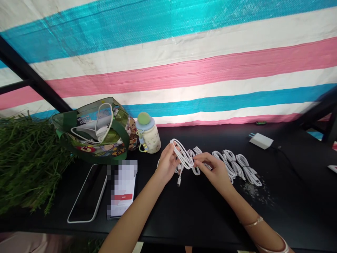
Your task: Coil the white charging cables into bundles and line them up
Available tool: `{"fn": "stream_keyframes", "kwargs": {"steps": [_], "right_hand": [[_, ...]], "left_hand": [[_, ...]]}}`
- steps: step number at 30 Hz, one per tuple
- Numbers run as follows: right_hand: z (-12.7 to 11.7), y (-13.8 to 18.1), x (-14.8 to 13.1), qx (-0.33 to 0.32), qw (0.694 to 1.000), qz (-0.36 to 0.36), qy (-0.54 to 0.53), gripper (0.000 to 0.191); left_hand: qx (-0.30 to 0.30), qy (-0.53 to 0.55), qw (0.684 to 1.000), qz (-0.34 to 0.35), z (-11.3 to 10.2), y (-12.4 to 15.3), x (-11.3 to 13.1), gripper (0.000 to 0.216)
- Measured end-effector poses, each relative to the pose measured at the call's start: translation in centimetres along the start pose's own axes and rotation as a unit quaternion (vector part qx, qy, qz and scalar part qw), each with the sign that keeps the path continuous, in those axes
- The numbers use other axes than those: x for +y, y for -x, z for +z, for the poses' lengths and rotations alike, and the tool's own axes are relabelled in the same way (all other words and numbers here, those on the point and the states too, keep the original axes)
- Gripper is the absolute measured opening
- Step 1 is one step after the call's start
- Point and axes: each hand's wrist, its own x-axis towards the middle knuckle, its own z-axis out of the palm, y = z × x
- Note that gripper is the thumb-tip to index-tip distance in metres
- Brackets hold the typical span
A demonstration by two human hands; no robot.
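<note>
A white charging cable [181, 154], wound into a long loop, is held up over the black table between both my hands. My left hand [167, 162] grips its left end, and a connector plug [179, 181] dangles below on a short free length. At the right end of the loop, my right hand [212, 170] pinches the cable between thumb and fingers. Behind and below it, more white cables [197, 151] are partly hidden by my hands. To the right lie several bundled white cables [247, 169] in a row.
A white charger plug [261, 140] lies at the back right. On the left stand a cream bottle [150, 138] and a printed bag [105, 146] with green handles. Two phones [88, 193] lie nearer, beside green foliage [28, 161]. A striped sheet [184, 73] hangs behind the table [189, 214].
</note>
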Motion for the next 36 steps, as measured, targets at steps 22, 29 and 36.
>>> {"fn": "stream_keyframes", "kwargs": {"steps": [22, 29, 36], "right_hand": [[-0.2, 0.2, 0.7, -0.058, 0.993, 0.028, -0.099, 0.032], [0.4, 0.4, 1.0, -0.054, 0.996, -0.021, -0.068, 0.022], [0.0, 0.3, -0.1, -0.003, 0.996, -0.075, 0.053, 0.007]], "left_hand": [[-0.068, -0.023, 0.997, 0.011, -0.6, -0.1, -0.6, 0.051], [-0.068, -0.012, 0.997, 0.016, -0.4, -0.1, -0.6, 0.045], [-0.042, 0.026, 0.999, -0.002, 0.0, 0.1, -0.2, 0.040]]}}
